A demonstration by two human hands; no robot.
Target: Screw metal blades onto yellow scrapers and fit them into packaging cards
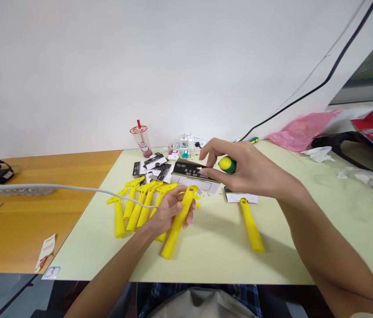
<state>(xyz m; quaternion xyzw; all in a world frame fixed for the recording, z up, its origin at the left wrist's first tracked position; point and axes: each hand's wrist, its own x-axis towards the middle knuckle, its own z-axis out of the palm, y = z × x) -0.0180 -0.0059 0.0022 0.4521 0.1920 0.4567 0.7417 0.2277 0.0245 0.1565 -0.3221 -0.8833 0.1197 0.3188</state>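
Observation:
My left hand [169,210] is closed around a yellow scraper handle [176,234], its narrow end tilted down toward me. A black-and-white printed card [189,174] is just beyond the handle's head; whether it is attached there I cannot tell. My right hand [249,170] is curled, with a screwdriver with a yellow-green handle [227,164] held in its palm. Thumb and index finger hover at the card's upper edge, and I cannot make out whether they pinch it. Several more yellow scraper handles [133,198] lie beside my left hand.
At right lies another yellow handle [252,227] with a card [241,196] at its head. More cards [155,161], a drink cup [141,141] and a power strip [182,142] stand behind. A white cable [73,187] crosses at left; a pink bag [302,130] lies far right.

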